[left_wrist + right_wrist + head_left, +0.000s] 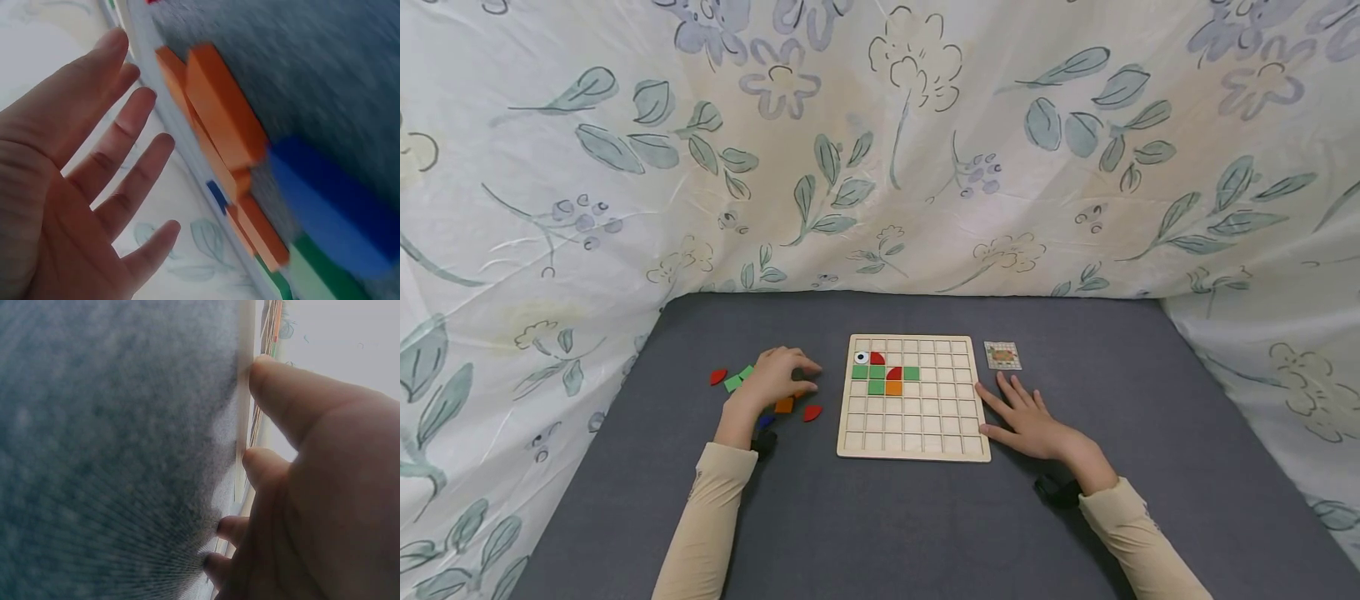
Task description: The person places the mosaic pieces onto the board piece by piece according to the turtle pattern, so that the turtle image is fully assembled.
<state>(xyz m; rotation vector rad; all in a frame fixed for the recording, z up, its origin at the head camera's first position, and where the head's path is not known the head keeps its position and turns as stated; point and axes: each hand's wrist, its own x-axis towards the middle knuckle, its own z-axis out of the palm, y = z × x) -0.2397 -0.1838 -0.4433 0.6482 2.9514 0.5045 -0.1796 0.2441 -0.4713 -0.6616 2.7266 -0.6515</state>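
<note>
My left hand point(777, 375) hovers over loose coloured pieces left of the board, thumb and fingers apart with nothing between them. Beneath and around it lie orange pieces point(225, 112), a blue piece point(337, 206), green pieces point(733, 383) and red rounded pieces point(812, 412). The wooden grid board point(925, 433) carries an eye tile point(861, 357), several green squares point(912, 373), two red rounded pieces point(894, 374) and an orange square point(893, 388) in its upper left. With spread fingers, my right hand point(1028, 423) touches the board's right edge; its thumb and index fingertips meet that edge in the right wrist view.
A small picture card point(1002, 356) lies right of the board's top corner. Grey cloth point(895, 525) covers the table. Behind and at both sides hangs a flowered curtain point(925, 225).
</note>
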